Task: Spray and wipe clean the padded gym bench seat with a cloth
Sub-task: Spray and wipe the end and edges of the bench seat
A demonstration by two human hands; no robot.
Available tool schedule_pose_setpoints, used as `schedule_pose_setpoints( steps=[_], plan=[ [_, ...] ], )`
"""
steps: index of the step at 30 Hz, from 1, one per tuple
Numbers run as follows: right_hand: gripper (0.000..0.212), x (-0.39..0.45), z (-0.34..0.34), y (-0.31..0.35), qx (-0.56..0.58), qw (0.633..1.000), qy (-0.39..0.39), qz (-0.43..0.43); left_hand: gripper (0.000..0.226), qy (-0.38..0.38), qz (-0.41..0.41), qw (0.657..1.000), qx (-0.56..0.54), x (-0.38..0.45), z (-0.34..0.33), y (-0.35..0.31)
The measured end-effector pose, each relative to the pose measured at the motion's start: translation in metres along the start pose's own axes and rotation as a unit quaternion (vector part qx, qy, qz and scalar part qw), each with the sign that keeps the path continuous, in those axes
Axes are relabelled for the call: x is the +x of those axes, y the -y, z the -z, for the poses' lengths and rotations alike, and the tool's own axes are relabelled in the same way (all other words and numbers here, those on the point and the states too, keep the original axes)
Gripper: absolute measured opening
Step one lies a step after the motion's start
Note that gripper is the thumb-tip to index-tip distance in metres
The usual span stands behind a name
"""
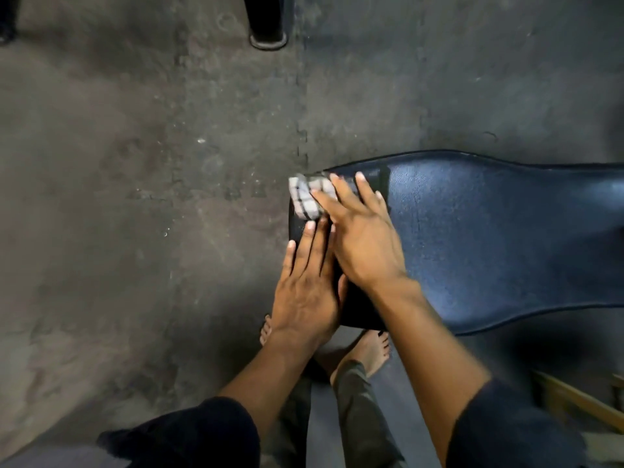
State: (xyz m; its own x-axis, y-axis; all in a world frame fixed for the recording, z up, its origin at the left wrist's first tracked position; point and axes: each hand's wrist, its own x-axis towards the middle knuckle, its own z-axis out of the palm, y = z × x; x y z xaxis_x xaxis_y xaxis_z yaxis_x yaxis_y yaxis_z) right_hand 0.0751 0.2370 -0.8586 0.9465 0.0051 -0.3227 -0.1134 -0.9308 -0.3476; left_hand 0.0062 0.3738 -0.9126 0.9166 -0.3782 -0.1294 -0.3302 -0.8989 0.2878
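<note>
The checked grey-and-white cloth point(305, 196), blurred, sits bunched at the rounded end of the padded surface point(489, 244), a dark blue pebbled vinyl with a glossy sheen. The right hand point(363, 238) lies flat on it, fingers spread; the left hand point(309, 282) rests open just beside, above the worn grey floor point(135, 163).

We read this as a gym floor. Dark interlocking rubber floor mats point(169, 163) cover the ground, with a jigsaw seam point(301, 136) running down the middle; they look scuffed and dusty. A padded bench seat point(489, 238) in dark blue textured vinyl fills the right side. At the top edge we see a black equipment leg point(268, 28) with a rubber foot. The person's bare feet point(373, 349) stand on the mats.
</note>
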Motion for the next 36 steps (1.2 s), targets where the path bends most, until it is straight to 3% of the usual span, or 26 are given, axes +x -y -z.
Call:
schedule_pose_setpoints(
  steps=[3,6,10,13,18,22,25,29,33,36],
  plan=[
    [0.075,-0.023,0.010,-0.031,0.011,0.997,-0.025,-0.076,0.079,-0.004,-0.021,1.000,0.020,-0.001,0.002,0.003],
    [0.072,-0.004,0.024,-0.051,0.015,0.989,-0.053,-0.141,0.080,-0.014,-0.018,1.000,0.021,-0.001,-0.002,0.004],
    [0.077,0.034,0.018,-0.024,0.008,0.996,-0.037,-0.077,0.076,-0.031,-0.022,0.999,0.020,-0.002,-0.010,0.005],
    [0.076,0.006,0.000,-0.008,0.007,0.999,-0.027,-0.019,0.076,-0.023,-0.023,0.999,0.012,-0.001,-0.010,0.007],
    [0.080,-0.060,-0.005,-0.043,0.026,0.991,-0.064,-0.114,0.080,-0.019,-0.031,0.999,0.004,-0.001,-0.007,0.009],
    [0.071,-0.019,0.006,-0.050,0.031,0.977,-0.109,-0.183,0.080,-0.015,-0.019,1.000,-0.011,0.000,-0.005,0.006],
    [0.073,0.005,0.002,-0.034,0.029,0.986,-0.095,-0.134,0.076,-0.009,-0.018,0.998,-0.056,0.000,-0.002,0.008],
    [0.088,-0.050,-0.017,-0.026,-0.017,0.996,-0.061,-0.061,0.064,0.004,0.002,0.986,-0.166,0.009,0.011,0.013],
    [0.088,-0.104,-0.025,-0.047,0.001,0.994,-0.064,-0.087,0.062,0.007,0.009,0.980,-0.199,0.029,0.025,0.020],
    [0.077,-0.084,-0.016,-0.063,0.045,0.977,-0.114,-0.172,0.063,0.016,-0.010,0.984,-0.179,0.051,0.029,0.029]
  ],
)
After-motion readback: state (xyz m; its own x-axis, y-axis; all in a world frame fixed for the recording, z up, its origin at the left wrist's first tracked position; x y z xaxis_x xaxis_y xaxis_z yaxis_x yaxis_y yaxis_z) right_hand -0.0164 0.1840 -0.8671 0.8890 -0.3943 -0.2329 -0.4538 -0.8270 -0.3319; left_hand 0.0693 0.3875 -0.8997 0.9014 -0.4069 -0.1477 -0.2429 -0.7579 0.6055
